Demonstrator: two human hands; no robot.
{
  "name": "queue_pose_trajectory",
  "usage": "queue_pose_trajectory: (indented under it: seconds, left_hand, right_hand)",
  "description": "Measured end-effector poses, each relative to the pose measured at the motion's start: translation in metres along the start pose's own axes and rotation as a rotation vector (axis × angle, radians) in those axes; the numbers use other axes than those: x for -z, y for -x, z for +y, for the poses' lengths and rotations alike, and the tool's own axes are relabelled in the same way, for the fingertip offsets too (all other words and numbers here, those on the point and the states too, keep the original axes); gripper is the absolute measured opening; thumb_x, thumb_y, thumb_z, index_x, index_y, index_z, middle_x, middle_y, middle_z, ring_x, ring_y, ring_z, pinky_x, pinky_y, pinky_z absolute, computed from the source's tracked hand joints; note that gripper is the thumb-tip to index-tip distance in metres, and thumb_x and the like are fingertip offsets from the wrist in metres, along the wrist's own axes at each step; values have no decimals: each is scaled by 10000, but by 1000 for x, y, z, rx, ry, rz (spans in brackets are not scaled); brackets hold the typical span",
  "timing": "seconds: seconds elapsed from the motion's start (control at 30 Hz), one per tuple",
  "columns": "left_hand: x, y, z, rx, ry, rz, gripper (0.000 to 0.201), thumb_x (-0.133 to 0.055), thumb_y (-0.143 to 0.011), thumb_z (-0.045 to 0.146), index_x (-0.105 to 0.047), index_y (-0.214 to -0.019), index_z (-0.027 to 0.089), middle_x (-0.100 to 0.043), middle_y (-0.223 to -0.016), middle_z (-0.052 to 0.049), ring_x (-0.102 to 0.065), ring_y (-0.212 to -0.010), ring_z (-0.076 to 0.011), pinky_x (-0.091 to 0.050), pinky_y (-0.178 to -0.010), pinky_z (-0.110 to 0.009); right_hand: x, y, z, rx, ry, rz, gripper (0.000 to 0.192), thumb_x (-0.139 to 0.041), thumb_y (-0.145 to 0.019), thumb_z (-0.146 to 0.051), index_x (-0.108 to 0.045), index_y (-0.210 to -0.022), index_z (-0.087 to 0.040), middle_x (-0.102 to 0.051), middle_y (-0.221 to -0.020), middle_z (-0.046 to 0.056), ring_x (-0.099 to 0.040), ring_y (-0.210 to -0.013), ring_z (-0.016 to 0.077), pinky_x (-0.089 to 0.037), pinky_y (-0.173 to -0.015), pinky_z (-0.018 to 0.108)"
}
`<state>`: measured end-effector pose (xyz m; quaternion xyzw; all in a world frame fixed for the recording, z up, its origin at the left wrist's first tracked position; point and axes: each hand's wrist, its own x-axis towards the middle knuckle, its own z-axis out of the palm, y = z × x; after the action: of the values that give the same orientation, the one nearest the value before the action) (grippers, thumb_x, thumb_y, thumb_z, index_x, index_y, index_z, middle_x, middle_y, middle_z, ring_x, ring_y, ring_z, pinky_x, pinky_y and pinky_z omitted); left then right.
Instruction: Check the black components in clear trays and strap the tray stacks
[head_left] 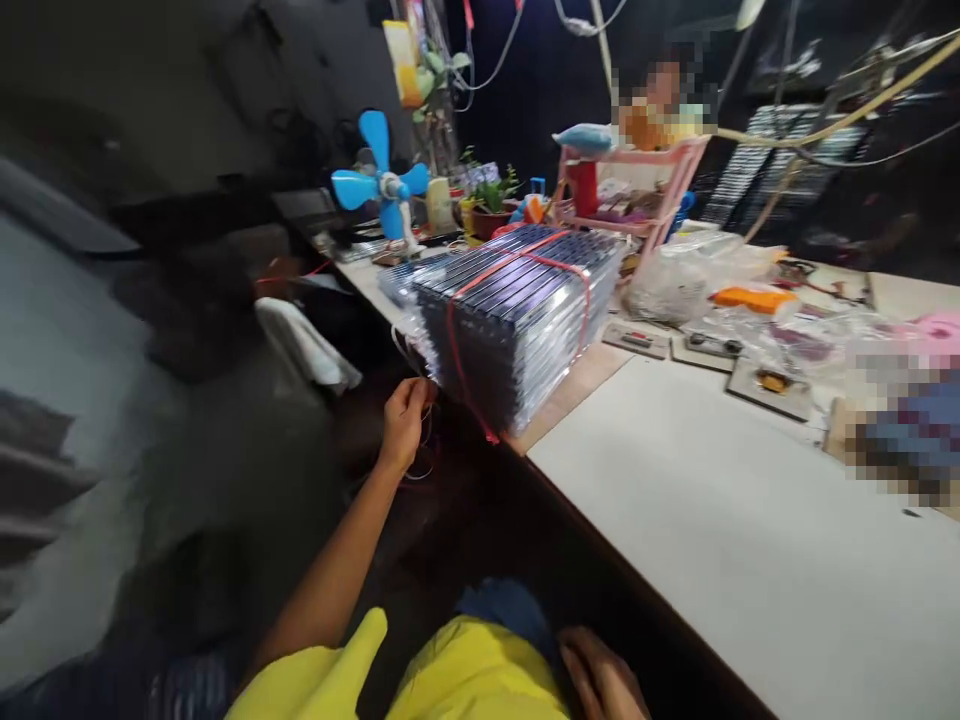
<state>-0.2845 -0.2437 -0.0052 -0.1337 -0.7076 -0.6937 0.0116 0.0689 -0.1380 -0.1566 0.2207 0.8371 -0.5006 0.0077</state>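
Note:
My left hand (405, 425) reaches to the table's near edge, thumb and fingers pinched together. A thin pale cord (429, 430) runs at the fingertips and hangs in a loop below; the exact grip is hard to see. Just right of this hand stands a block of stacked clear plastic trays (480, 370), tied with red string (454, 350), at the table edge. Low in the picture, my right hand (604, 675) rests by my lap, partly cut off by the frame. Its fingers lie loosely apart, with nothing visible in them.
A blue-bladed fan (388, 185) and potted plant (491, 195) stand behind the stack. Beyond it are a pink rack (656, 158), plastic bags (690, 270) and small flat fixtures (769, 385) on the white table (675, 500). A white cloth (307, 345) hangs at left.

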Motion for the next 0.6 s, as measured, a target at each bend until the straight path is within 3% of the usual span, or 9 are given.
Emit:
queue_pose_trajectory:
  seconds: [0.13,0.2,0.3,0.47,0.6]
  left_hand:
    - [21,35,1,89,-81,-24,304,-639,-710,467,-624,-742,165,-634,-683,-21,-590,-658,-143,-445,-624,-255]
    - [13,50,-5,165,-102,-92,252,-681,-697,401,-634,-727,156,-624,-630,-14,-574,-582,-124,-431,-556,-236]
    - [-16,56,-17,269,-106,-189,217,-646,-782,350,-619,-777,135,-582,-583,19,-518,-479,-84,-393,-464,-207]
    - [-55,48,-33,356,-32,-323,303,-498,-908,376,-559,-753,123,-515,-577,49,-479,-460,-63,-402,-444,-198]
    - [-55,50,-40,340,64,-363,301,-531,-890,349,-531,-683,131,-479,-549,62,-444,-451,-59,-389,-454,-198]
  right_hand:
    - [6,-3,-25,220,177,-101,329,-359,-935,-369,-641,-950,-200,-680,-933,89,-639,-880,196,-482,-794,282]
    - [5,-1,-39,316,246,-156,298,-343,-939,-306,-620,-921,-199,-661,-875,74,-629,-812,184,-471,-738,280]
    - [4,-3,-58,407,292,-176,259,-350,-932,-247,-603,-907,-195,-641,-871,69,-618,-789,174,-453,-723,275]
    - [14,-31,-90,429,228,-41,277,-328,-945,-258,-594,-949,-178,-626,-874,81,-601,-780,176,-456,-708,288]
    - [25,-67,-113,440,137,117,276,-337,-951,-284,-595,-944,-186,-634,-802,47,-596,-692,147,-465,-641,257]
